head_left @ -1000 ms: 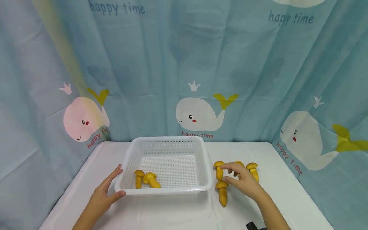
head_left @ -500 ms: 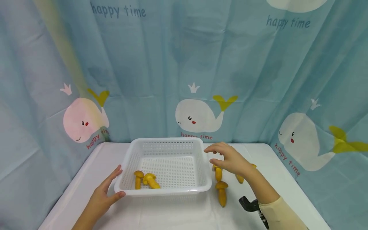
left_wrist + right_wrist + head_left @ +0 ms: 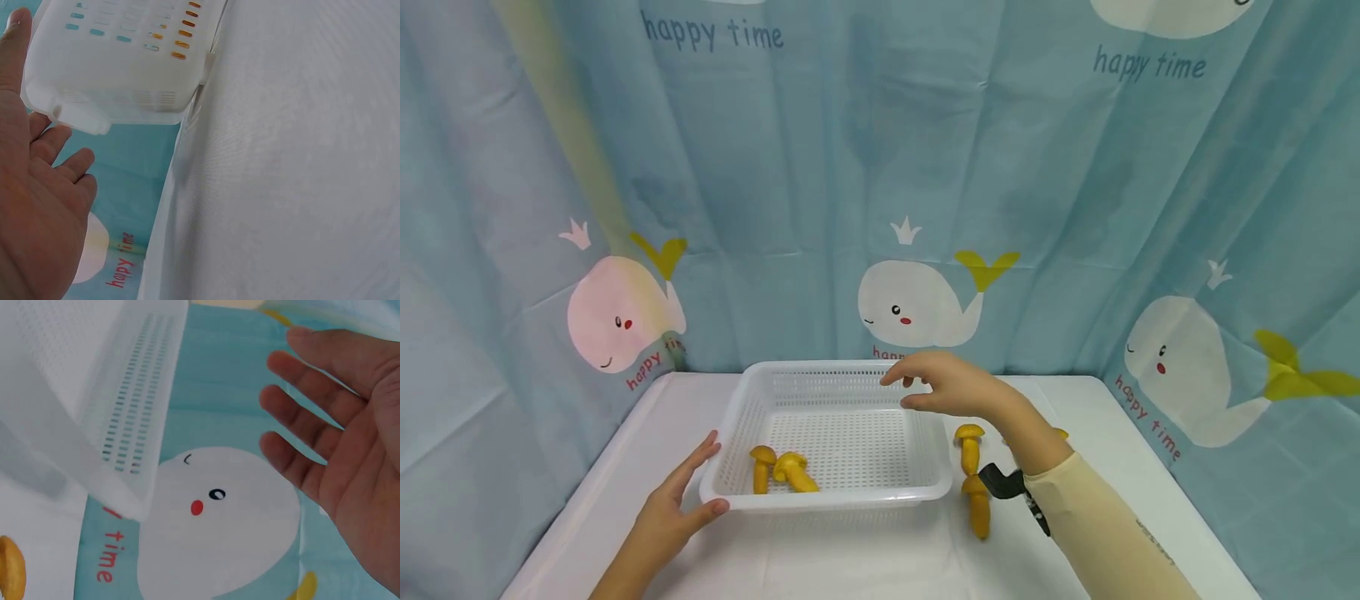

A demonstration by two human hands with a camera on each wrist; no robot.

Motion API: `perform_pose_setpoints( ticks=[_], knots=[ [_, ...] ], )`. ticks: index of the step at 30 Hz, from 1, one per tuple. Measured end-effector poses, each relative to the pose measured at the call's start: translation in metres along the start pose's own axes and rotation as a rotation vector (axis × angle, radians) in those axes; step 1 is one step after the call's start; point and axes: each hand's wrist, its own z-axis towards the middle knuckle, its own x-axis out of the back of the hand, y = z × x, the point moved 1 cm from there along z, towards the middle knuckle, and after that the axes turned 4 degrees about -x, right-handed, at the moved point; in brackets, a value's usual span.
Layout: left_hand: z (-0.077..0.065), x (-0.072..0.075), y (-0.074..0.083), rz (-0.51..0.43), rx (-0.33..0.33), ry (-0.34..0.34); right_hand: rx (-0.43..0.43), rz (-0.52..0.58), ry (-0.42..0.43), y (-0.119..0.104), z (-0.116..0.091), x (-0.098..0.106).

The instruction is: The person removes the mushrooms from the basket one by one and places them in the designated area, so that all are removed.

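Observation:
A white perforated plastic basket (image 3: pixel 842 500) stands on the table with two yellow-brown mushrooms (image 3: pixel 795 472) in its front left part. My left hand (image 3: pixel 662 517) is at the basket's left front corner, thumb at the front rim and fingers spread along the left side. Raised over the basket's back right part is my right hand (image 3: pixel 951 385), its fingers loosely bent and nothing between them; the right wrist view shows the palm (image 3: pixel 369 469) bare. Right of the basket, one mushroom (image 3: pixel 970 448) lies just behind another mushroom (image 3: pixel 977 507). My right forearm partly hides further mushrooms.
A white cloth covers the table (image 3: pixel 850 558). Behind and beside it hangs a blue curtain (image 3: pixel 805 183) printed with whales. A black camera mount (image 3: pixel 1002 483) sits at my right wrist, beside the cream sleeve (image 3: pixel 1097 525).
My right hand has lifted from beside the mushrooms on the right and moved left and back to over the basket, holding nothing. The left hand and the basket have stayed put.

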Motion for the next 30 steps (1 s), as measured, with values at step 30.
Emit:
perform_pose_setpoints(
  ticks=[30],
  knots=[
    [-0.001, 0.000, -0.006, -0.025, -0.079, 0.032, 0.024, 0.066, -0.273, -0.030, 0.122, -0.058]
  ],
)
